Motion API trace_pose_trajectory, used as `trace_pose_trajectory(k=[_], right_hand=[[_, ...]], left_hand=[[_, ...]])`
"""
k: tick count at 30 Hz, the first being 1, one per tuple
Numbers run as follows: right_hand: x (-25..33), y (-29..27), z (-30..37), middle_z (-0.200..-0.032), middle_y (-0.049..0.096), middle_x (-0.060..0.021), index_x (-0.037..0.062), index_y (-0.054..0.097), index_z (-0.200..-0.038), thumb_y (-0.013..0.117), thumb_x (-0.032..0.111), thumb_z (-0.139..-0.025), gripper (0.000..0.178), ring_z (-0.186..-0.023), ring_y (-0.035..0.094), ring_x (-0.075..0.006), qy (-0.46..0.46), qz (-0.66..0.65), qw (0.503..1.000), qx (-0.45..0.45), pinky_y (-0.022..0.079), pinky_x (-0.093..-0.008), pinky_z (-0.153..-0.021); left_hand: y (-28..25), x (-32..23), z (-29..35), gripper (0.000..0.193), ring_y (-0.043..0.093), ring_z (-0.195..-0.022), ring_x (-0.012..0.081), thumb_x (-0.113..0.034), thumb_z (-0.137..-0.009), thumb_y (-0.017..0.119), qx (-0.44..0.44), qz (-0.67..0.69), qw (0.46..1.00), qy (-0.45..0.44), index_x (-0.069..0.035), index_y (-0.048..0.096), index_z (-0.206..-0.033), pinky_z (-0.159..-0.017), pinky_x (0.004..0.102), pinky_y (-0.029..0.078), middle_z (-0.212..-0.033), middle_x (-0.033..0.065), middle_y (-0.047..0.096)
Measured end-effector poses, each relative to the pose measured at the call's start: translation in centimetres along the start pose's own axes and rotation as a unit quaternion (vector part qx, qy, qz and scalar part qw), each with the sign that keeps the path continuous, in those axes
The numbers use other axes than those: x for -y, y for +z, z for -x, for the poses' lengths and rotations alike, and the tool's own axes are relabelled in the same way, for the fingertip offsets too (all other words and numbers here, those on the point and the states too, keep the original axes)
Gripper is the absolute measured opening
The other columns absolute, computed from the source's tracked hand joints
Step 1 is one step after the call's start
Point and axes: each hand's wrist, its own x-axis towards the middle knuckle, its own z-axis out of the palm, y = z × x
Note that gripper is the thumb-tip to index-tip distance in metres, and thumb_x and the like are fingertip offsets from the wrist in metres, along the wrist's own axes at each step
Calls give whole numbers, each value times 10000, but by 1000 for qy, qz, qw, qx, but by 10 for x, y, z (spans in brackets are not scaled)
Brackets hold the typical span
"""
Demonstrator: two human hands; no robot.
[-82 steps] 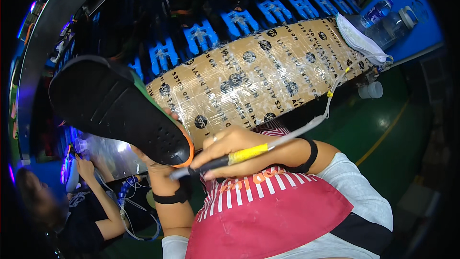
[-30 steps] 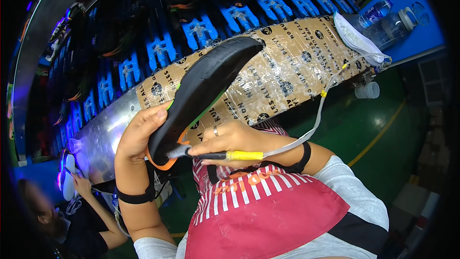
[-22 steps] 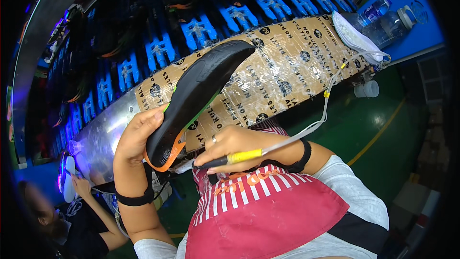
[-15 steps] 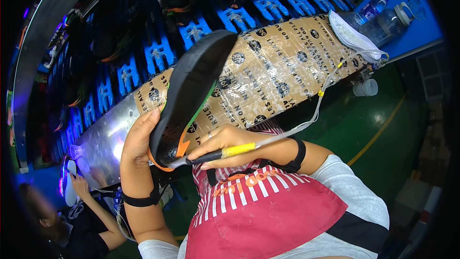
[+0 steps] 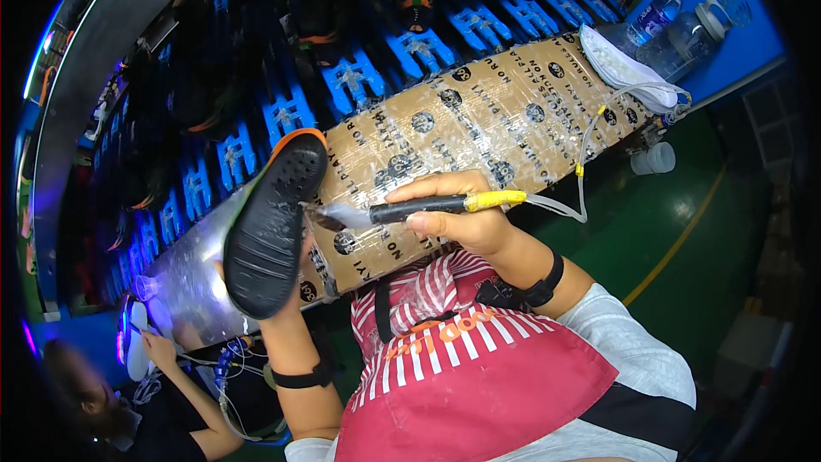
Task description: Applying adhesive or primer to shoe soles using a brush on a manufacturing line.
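Cardboard-covered bench [image 5: 479, 133], black sole [image 5: 272, 231], ridged, orange-edged

Brush [image 5: 379, 214] beside black shoe sole [image 5: 272, 239]

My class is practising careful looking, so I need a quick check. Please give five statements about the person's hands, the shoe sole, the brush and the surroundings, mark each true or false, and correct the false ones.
1. The right hand holds a brush with a black handle. True.
2. The left hand is empty. False: it holds a black shoe sole.
3. Printed brown cardboard covers part of the metal bench. True.
4. The sole's orange-edged end is the one nearer the apron. False: it is the end farther from the apron.
5. The apron is plain green. False: it is red, with a white-striped part.
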Motion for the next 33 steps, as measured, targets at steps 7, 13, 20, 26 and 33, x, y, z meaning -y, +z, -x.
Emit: trace_pose_trajectory(k=[7, 13, 20, 26, 33], right_hand=[[-9, 0, -5, -796, 634, -100, -70, 568, -1061, 602, 62, -807, 288, -650, 585, -100, 6, -104, 993, -57, 483, -202, -604], [-8, 14, -11, -778, 627, -74, -59, 591, -1017, 600, 55, -806, 240, -627, 579, -78, 33, -84, 993, -75, 476, -196, -557], [-6, 42, -17, -725, 621, -40, -20, 618, -941, 613, 78, -792, 178, -582, 553, -38, -10, 8, 994, -108, 453, -183, -517], [-24, 50, -37, -741, 648, -100, -22, 618, -941, 644, 130, -758, 239, -604, 616, -128, -160, 166, 950, -209, 481, -254, -542], [-41, 61, -42, -695, 606, -146, 26, 594, -864, 627, 168, -741, 190, -642, 613, -299, -267, 325, 891, -170, 496, -359, -573]], left_hand=[[17, 33, 38, 747, 322, -1220, 451, -500, -816, 457, -107, 127, 981, -99, -42, 248, -1367, -920, 644, 317, -1364, 237, 291], [21, 61, 47, 807, 405, -1166, 434, -560, -793, 461, -133, 172, 956, -197, -53, 221, -1373, -853, 596, 420, -1302, 270, 351], [27, 79, 42, 804, 511, -1038, 407, -653, -772, 416, -97, 113, 976, -158, -118, 280, -1357, -801, 537, 479, -1242, 238, 432], [32, 87, 51, 785, 485, -1079, 390, -614, -775, 468, -86, 95, 977, -168, -90, 313, -1338, -896, 486, 435, -1270, 198, 426], [32, 86, 55, 771, 481, -1090, 379, -591, -778, 494, -87, 27, 986, -142, -84, 320, -1333, -913, 459, 433, -1272, 198, 423]])
